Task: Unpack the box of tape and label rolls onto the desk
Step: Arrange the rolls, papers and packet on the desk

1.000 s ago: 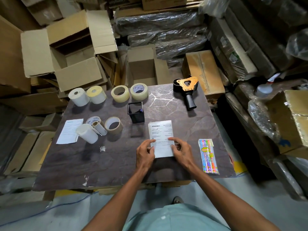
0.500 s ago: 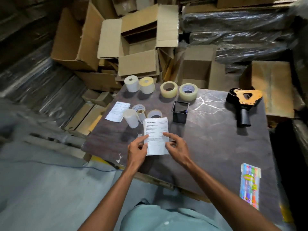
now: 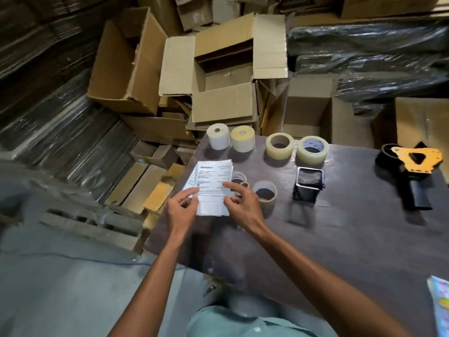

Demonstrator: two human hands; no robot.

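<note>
Both hands hold a stack of white printed label sheets [image 3: 213, 181] above the left part of the dark desk [image 3: 340, 239]. My left hand [image 3: 182, 210] pinches its lower left edge and my right hand [image 3: 240, 205] its right edge. At the desk's far edge stand a white label roll [image 3: 218, 136], a yellowish label roll [image 3: 243, 138] and two clear tape rolls [image 3: 279, 145] [image 3: 312, 149]. A brown tape roll [image 3: 265, 194] lies just right of my right hand. Smaller rolls [image 3: 239, 177] are partly hidden behind the sheets.
A black pen holder [image 3: 308, 187] stands mid-desk, and a yellow-and-black tape dispenser [image 3: 413, 171] lies at the right. A colourful packet [image 3: 441, 310] shows at the right edge. Open cardboard boxes [image 3: 223, 76] and wrapped bundles [image 3: 364, 52] crowd behind the desk. Flat cartons [image 3: 141, 186] lie on the floor left.
The label sheets have been lifted off the desk and carried left towards the small rolls. The view has swung left, so the desk sits further right in frame.
</note>
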